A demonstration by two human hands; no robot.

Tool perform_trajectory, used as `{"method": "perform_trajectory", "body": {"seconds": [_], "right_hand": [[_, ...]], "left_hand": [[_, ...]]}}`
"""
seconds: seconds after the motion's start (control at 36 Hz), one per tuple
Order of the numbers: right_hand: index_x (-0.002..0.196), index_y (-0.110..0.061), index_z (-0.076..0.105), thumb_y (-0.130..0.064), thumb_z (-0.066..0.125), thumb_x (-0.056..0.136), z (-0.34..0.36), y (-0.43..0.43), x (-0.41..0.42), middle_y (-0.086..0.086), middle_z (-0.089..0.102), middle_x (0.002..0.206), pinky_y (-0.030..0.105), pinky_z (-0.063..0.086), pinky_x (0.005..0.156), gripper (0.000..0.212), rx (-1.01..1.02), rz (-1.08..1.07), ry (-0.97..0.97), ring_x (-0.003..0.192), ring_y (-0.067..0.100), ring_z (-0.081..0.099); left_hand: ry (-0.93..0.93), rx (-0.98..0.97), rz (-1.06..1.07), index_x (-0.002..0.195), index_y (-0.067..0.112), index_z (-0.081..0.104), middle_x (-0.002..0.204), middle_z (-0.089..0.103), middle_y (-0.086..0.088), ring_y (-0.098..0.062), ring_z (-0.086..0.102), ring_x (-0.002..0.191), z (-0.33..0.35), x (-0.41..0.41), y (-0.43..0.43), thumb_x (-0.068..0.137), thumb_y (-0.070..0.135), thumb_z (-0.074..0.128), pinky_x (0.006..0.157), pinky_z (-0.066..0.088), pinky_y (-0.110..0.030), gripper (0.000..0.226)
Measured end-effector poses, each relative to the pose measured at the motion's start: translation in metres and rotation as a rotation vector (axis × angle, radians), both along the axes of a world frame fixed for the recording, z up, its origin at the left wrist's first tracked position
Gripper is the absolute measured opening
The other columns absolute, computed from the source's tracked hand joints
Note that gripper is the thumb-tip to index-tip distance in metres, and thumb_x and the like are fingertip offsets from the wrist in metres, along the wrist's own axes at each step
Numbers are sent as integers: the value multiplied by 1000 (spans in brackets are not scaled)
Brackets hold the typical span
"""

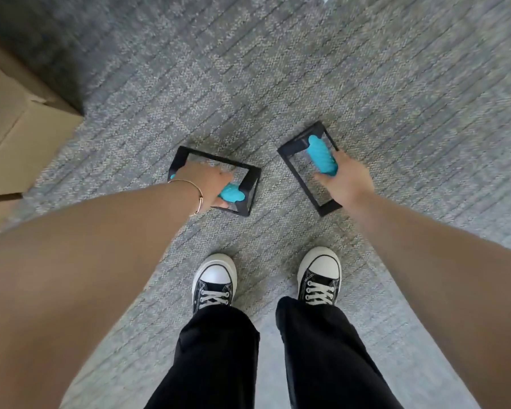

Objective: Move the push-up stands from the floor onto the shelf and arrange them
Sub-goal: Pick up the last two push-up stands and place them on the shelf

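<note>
Our left hand [211,187] and right hand [344,180] each grasp a black-framed, turquoise-handled push-up stand [252,184] [295,154]; shelving remains, no shelf visible.

Bright even light, soft shadows, blurry edges w/ fisheye warp.

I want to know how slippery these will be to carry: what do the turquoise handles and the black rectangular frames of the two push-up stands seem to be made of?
The turquoise ribbed handles look like soft foam or rubber: matte, with moulded ridges, so likely a secure grip. The black rectangular frames look like rigid matte plastic or coated metal; thin straight bars, no shine, so I cannot tell which.
</note>
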State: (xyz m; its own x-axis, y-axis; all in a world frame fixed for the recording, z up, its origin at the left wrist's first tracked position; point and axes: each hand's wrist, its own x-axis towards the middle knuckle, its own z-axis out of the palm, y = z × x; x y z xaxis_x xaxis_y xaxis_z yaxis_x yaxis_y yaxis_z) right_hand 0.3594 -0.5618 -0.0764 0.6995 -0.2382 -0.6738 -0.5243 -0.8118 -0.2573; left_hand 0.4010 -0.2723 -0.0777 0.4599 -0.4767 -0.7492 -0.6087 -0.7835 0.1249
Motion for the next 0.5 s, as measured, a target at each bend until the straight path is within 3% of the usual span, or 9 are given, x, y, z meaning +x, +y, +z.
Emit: {"method": "perform_trajectory", "body": {"seconds": [0.14,0.19,0.36,0.5], "right_hand": [[116,-14,56,-39,69,87,62,3,-14,3,58,86,30,40,58,41,90,-101,-15,70,20,56],[111,-14,56,-41,70,86,102,4,-19,2,60,84,30,43,57,39,122,-154,-26,69,18,59],[111,-19,56,-40,71,84,248,4,-26,3,67,87,35,55,62,37,212,-251,-59,74,21,67],[111,-21,54,-37,73,84,390,-3,-20,0,69,86,22,45,52,36,283,-287,-59,70,11,66]], "left_hand": [[93,-100,413,116,18,50,104,60,-3,-27,57,91,75,-14,-2,88,53,62,72,41,-32,47],[95,-133,610,105,19,48,91,58,-4,-26,53,79,114,-20,-6,88,54,61,66,36,-32,41],[65,-225,1173,95,16,51,80,61,-6,-27,62,73,247,-28,-22,83,58,63,62,50,-36,46],[37,-276,1344,103,13,54,84,65,-9,-25,64,70,390,-26,-37,83,55,64,60,52,-35,47]]}}
